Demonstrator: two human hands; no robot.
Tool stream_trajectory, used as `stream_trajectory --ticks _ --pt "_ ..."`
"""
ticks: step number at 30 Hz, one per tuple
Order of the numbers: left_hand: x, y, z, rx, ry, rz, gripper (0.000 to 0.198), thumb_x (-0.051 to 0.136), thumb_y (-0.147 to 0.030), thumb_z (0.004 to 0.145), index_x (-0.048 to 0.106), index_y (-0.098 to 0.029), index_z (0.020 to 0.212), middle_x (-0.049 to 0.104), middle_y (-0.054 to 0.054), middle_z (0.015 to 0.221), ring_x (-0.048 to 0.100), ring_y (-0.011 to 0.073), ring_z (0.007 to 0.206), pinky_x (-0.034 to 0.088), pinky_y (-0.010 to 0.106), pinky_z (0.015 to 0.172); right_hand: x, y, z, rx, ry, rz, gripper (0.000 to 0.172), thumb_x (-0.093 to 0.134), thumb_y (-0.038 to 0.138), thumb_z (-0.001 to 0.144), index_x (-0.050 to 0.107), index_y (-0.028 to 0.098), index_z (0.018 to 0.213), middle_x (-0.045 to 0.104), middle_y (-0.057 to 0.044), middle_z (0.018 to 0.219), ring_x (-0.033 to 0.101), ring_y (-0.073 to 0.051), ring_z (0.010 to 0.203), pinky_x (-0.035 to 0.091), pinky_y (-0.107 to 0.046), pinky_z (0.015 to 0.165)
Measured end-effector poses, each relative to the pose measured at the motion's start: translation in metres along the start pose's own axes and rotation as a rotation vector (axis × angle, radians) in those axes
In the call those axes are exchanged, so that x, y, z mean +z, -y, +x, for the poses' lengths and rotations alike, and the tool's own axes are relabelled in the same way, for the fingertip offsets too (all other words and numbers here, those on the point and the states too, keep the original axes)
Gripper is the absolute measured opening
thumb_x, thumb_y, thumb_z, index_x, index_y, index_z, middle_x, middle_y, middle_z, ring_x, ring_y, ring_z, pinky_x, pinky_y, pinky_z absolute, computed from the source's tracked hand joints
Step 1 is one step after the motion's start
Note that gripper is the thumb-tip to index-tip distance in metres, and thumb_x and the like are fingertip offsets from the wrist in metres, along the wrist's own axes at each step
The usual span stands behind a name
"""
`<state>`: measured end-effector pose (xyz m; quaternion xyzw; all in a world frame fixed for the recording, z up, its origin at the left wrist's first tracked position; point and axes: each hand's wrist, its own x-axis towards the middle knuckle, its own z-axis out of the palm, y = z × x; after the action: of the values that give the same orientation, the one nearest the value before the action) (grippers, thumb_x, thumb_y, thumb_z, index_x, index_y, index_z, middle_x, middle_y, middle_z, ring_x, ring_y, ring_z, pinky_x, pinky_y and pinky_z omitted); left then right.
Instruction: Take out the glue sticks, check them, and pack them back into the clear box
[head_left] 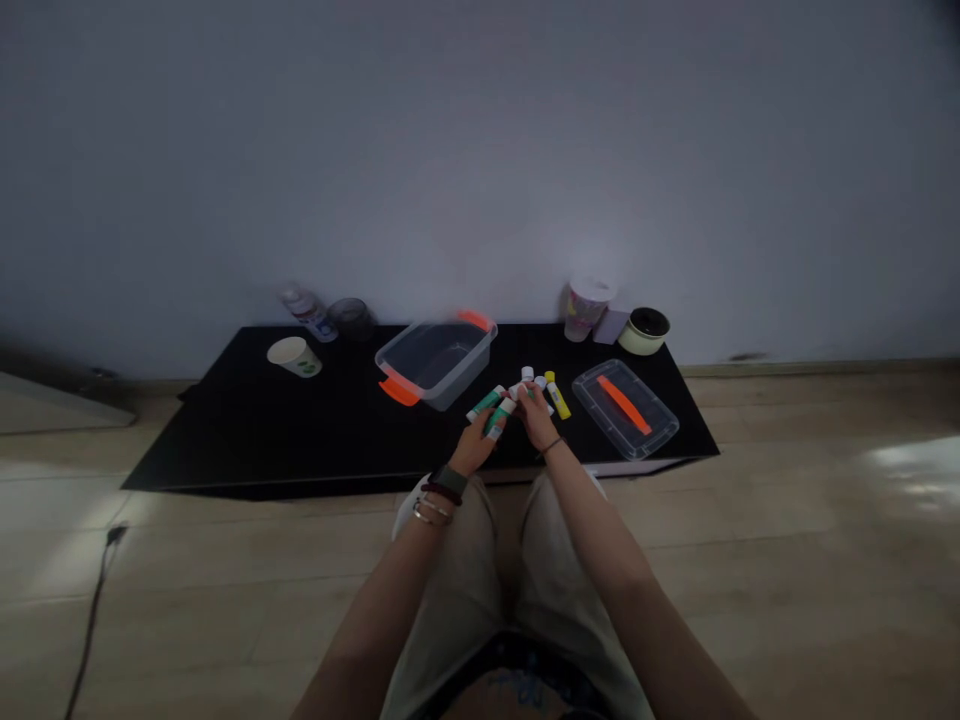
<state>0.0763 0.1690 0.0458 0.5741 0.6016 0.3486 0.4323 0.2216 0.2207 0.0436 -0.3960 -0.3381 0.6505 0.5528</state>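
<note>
- Left hand [472, 447]: clamped on two green tubes [487, 402], held side by side above the desk [285, 430], near its front edge, right of that edge's middle.
- Right hand [535, 420]: just beside the left, fingers curled in at white-capped tubes [527, 373]. Fingers hide the contact; can't tell if clamped on one.
- Yellow tube [559, 398]: just right of that cluster, yellow cap toward back edge.
- Clear bin [461, 376]: lidless, orange handles, behind and left of the hands, toward back edge.
- Lid [652, 408]: flat near front right corner, orange strip on it.
- Back left corner: bottle [309, 314], dark jar [351, 319], paper cup [295, 357] in front of them.
- Back right corner: tall cup [587, 310], small box [611, 326], cream pot [643, 336] in a row.
</note>
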Motion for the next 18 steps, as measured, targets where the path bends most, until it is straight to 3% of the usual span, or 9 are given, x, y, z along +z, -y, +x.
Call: stream_trajectory --ticks 4,10,14,18 --pt "-0.002 -0.003 0.000 0.016 -0.011 -0.011 0.057 0.056 -0.061 0.085 0.067 -0.016 0.120 0.068 0.004 0.074 0.061 0.0169 0.053 0.051 0.031 0.058 0.000 -0.001 -0.001 0.000 0.063 -0.084 0.043 0.068 0.057 0.075 0.052 0.024 0.097 0.066 0.000 0.083 0.062 -0.017 0.078 0.050 -0.027 0.066" --pt "0.000 -0.005 -0.002 0.038 -0.031 -0.100 0.057 0.062 -0.065 0.080 0.070 -0.016 0.110 0.063 0.002 0.062 0.055 0.0159 0.046 0.047 0.031 0.051 -0.006 0.006 -0.013 -0.148 0.008 -0.441 0.039 0.054 0.061 0.084 0.053 0.023 0.095 0.056 0.000 0.081 0.054 -0.015 0.071 0.048 -0.027 0.062" --pt "0.002 -0.009 -0.006 0.031 0.022 -0.166 0.055 0.062 -0.067 0.080 0.068 -0.018 0.106 0.060 0.001 0.060 0.052 0.0148 0.045 0.043 0.030 0.048 -0.011 0.020 -0.032 -0.279 0.030 -0.750 0.037 0.053 0.058 0.088 0.054 0.022 0.095 0.058 -0.003 0.083 0.052 -0.016 0.071 0.046 -0.028 0.066" --pt "0.004 -0.014 -0.007 0.028 0.113 -0.261 0.058 0.057 -0.069 0.082 0.065 -0.017 0.104 0.060 0.001 0.068 0.048 0.0101 0.044 0.039 0.026 0.045 -0.014 0.044 -0.039 -0.321 0.107 -0.896 0.035 0.040 0.053 0.097 0.053 0.023 0.085 0.053 0.000 0.071 0.049 -0.016 0.065 0.040 -0.028 0.063"
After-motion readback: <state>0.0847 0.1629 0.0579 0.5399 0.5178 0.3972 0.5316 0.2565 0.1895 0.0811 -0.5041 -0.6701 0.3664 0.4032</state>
